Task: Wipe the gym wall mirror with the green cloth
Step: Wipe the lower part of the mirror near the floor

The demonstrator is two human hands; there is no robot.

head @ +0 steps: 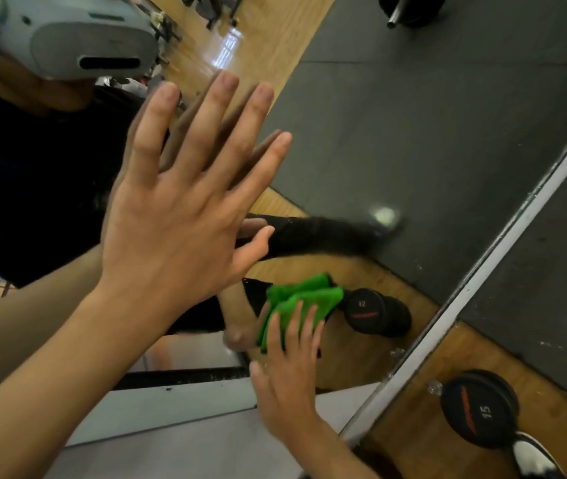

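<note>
— While the right hand (289,375) is at the glass, what is it doing?

— Its fingers lie straight and slightly spread, pressing the green cloth (309,297) against the gym wall mirror (413,133). They curl around nothing.

— Where is the cloth from that hand?

— Under the fingertips and bunching out just beyond them. Its long axis slants across the fingers: the nearer end is on the thumb side, the farther end past the little finger.

— And the other hand?

— The left hand (178,216) is off to the thumb side and farther up, palm flat on the mirror, fingers spread wide, holding nothing. The right hand is nearer the cloth, so the next stroke is likely its own.

— How does the cloth look?

— Bright green, soft, folded into thick rumpled layers.
</note>
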